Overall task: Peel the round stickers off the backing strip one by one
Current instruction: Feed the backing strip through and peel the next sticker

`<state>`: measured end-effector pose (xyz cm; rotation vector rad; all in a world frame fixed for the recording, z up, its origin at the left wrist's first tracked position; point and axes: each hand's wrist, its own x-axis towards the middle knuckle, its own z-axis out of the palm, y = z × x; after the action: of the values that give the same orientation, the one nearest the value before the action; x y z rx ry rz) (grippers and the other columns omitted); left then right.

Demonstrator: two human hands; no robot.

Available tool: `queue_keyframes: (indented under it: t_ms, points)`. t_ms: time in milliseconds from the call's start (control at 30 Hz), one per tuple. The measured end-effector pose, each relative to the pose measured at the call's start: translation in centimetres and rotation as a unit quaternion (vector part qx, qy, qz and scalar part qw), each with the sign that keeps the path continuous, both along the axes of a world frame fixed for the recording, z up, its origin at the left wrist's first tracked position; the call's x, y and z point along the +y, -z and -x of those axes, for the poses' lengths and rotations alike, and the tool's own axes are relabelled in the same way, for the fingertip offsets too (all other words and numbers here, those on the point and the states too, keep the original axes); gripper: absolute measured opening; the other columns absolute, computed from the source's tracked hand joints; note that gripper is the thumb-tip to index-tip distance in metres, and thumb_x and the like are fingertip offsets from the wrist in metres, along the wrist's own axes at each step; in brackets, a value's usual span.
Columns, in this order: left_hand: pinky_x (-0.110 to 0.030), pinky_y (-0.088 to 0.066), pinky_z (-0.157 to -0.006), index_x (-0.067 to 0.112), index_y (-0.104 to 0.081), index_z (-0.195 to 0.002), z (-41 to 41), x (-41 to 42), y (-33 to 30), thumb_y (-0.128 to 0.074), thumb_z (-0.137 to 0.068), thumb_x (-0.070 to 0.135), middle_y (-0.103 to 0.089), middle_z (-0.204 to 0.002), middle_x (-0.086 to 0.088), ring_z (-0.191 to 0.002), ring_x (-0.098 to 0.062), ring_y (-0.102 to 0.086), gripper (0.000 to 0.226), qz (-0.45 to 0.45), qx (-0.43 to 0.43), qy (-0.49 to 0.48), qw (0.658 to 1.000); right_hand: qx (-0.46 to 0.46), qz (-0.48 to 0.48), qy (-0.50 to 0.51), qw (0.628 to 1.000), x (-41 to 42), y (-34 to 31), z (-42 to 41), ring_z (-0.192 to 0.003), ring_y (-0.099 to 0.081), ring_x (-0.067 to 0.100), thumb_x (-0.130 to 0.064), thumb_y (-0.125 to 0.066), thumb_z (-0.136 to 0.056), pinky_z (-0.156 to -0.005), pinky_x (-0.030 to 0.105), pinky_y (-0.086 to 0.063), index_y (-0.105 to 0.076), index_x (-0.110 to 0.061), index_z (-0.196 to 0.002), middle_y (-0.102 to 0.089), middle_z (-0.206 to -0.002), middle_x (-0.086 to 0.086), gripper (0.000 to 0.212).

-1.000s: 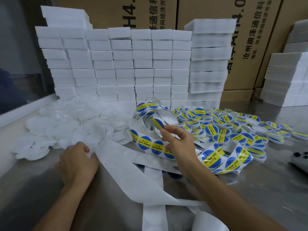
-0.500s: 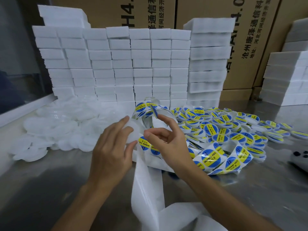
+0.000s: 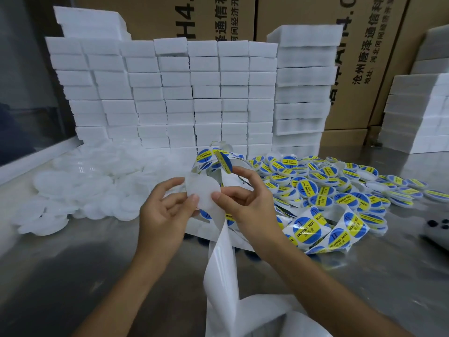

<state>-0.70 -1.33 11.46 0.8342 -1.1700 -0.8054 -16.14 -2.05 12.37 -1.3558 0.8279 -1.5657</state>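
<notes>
We pinch a white round lid (image 3: 202, 190) between our left hand (image 3: 167, 210) and right hand (image 3: 245, 203), a peeled round sticker (image 3: 224, 162) on our right fingertip, the backing strip (image 3: 222, 254) trailing onto the bench (image 3: 73, 276).

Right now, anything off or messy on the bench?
Yes. The spent backing strip trails loose and twisted over the metal table. One foam stack sags unevenly near its base. Nothing looks spilled or torn.
</notes>
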Motion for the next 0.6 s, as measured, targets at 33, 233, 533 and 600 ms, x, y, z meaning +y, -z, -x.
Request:
queue_keyframes:
  t_ms: [33, 233, 533, 600]
  points:
    - [-0.021, -0.057, -0.066, 0.019, -0.066, -0.104, -0.1, -0.2, -0.1, -0.072, -0.083, 0.004, -0.077, -0.087, -0.006, -0.077, -0.022, -0.074, 0.026, -0.027, 0.027, 0.018, 0.999, 0.002, -0.001, 0.0, 1.0, 0.0, 0.0, 0.1, -0.095, -0.068, 0.042, -0.006, -0.079, -0.08, -0.092, 0.056, -0.053, -0.057, -0.026, -0.12, -0.076, -0.089, 0.013, 0.05]
    - [-0.023, -0.058, -0.064, 0.005, -0.07, -0.093, -0.3, -0.4, -0.1, -0.072, -0.072, 0.009, -0.076, -0.088, -0.015, -0.078, -0.025, -0.075, 0.022, -0.116, 0.137, 0.073, 0.981, 0.02, 0.0, 0.068, 0.998, -0.3, -0.2, 0.2, -0.084, -0.07, 0.013, -0.017, -0.074, -0.087, -0.072, 0.029, -0.058, -0.068, -0.03, -0.101, -0.073, -0.098, 0.001, 0.02]
    - [-0.024, -0.058, -0.062, 0.013, -0.08, -0.07, -0.7, -0.5, -0.1, -0.073, -0.062, 0.008, -0.076, -0.081, -0.01, -0.072, -0.02, -0.074, 0.012, -0.138, 0.191, 0.08, 0.969, -0.072, -0.136, -0.031, 0.988, -0.5, -1.0, 1.3, -0.059, -0.053, 0.011, -0.016, -0.073, -0.085, -0.067, 0.027, -0.05, -0.078, -0.016, -0.079, -0.068, -0.082, 0.006, 0.007]
    - [-0.024, -0.058, -0.061, 0.012, -0.079, -0.072, -0.8, -0.5, -0.2, -0.074, -0.061, 0.009, -0.076, -0.082, -0.011, -0.071, -0.02, -0.074, 0.012, -0.134, 0.182, 0.088, 0.97, -0.031, -0.117, -0.025, 0.992, -0.3, -0.8, 1.0, -0.059, -0.052, 0.011, -0.018, -0.075, -0.083, -0.069, 0.028, -0.05, -0.078, -0.014, -0.083, -0.07, -0.08, 0.004, 0.005]
